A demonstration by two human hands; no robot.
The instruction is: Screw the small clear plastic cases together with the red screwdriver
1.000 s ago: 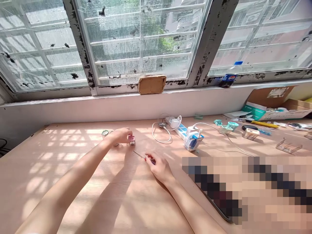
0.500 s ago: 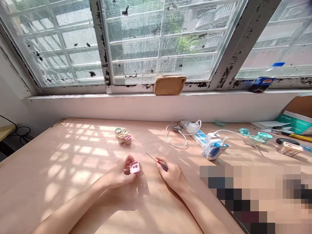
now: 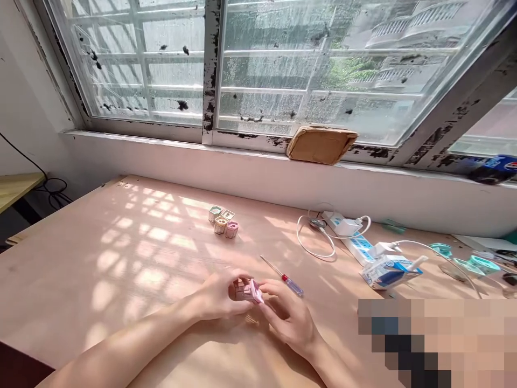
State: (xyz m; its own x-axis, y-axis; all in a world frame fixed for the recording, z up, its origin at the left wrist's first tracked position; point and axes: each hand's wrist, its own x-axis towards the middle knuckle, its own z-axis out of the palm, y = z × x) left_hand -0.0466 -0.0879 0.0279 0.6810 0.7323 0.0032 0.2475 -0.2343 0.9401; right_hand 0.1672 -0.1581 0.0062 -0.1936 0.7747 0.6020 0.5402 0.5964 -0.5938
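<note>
My left hand is closed around a small pink box with clear-looking sides, just above the table near me. The box lies tilted, its pink top facing right. My right hand pinches that pink top between thumb and fingers. Beyond my right hand a screwdriver with a red and clear purple handle rests on the table, its tip pointing away to the left. Farther off stands a tight cluster of small boxes: a green one, a magenta one and two yellowish ones.
A power strip with white plugs and cables lies right of centre. Beside it is a blue and white drink carton with a straw. Teal pieces sit farther right. On the windowsill are a cardboard piece and a bottle.
My right hand has put the screwdriver down on the table and moved left to the pink box. The box has turned in my left hand. The view has swung left.
</note>
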